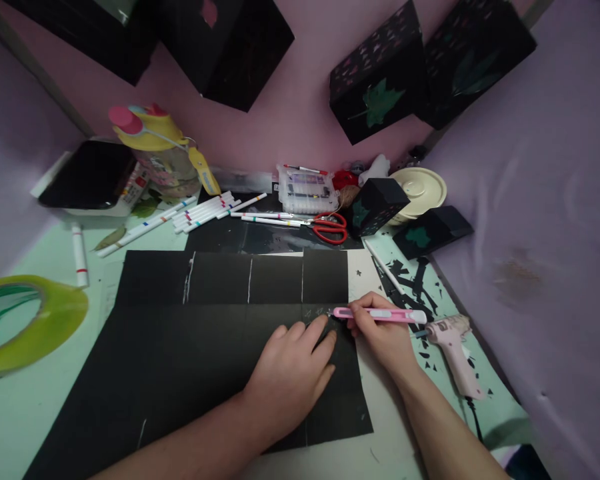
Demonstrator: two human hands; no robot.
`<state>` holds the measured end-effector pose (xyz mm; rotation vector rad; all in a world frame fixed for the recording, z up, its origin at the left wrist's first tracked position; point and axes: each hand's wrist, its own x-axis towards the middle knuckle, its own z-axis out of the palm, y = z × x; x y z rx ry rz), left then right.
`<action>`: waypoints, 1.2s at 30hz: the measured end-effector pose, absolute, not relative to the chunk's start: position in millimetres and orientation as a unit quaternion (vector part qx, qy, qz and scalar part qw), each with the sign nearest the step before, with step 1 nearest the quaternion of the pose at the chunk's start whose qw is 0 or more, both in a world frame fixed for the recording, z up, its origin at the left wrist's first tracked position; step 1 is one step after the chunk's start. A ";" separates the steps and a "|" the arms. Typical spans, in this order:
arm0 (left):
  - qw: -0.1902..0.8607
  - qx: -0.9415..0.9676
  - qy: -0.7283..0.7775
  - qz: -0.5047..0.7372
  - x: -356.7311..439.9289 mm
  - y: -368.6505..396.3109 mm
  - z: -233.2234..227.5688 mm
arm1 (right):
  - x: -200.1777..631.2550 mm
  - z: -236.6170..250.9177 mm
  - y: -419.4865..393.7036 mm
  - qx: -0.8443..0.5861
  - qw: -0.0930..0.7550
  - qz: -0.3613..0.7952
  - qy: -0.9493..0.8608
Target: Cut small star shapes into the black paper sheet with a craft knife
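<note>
A large black paper sheet (pixel 195 347) with white score lines lies on the green cutting mat (pixel 40 393). My left hand (pixel 290 377) presses flat on the sheet near its right edge, fingers spread. My right hand (pixel 380 333) grips a pink utility knife (pixel 380 314), its tip pointing left onto the paper just beyond my left fingertips, where small star shapes are cut.
A pink glue gun (pixel 453 353) lies right of my right hand among black paper scraps. Red scissors (pixel 330 228), white markers (pixel 200 212), a paint set (pixel 306 189), a cream bowl (pixel 420 187) and small black boxes sit at the back. A tape roll (pixel 25 320) is at left.
</note>
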<state>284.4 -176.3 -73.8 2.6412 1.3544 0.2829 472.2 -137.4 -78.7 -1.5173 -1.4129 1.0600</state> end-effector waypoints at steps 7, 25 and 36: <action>0.082 0.884 0.452 0.088 284.3 -175.7 -73.3 | 470.7 -77.7 -136.4 -0.587 0.402 0.432 -0.554; 0.073 0.882 0.454 0.104 284.8 -176.2 -75.4 | 471.7 -78.7 -136.1 -0.594 0.396 0.416 -0.563; 0.075 0.882 0.454 0.099 285.2 -176.0 -73.9 | 470.3 -75.4 -136.3 -0.590 0.423 0.420 -0.544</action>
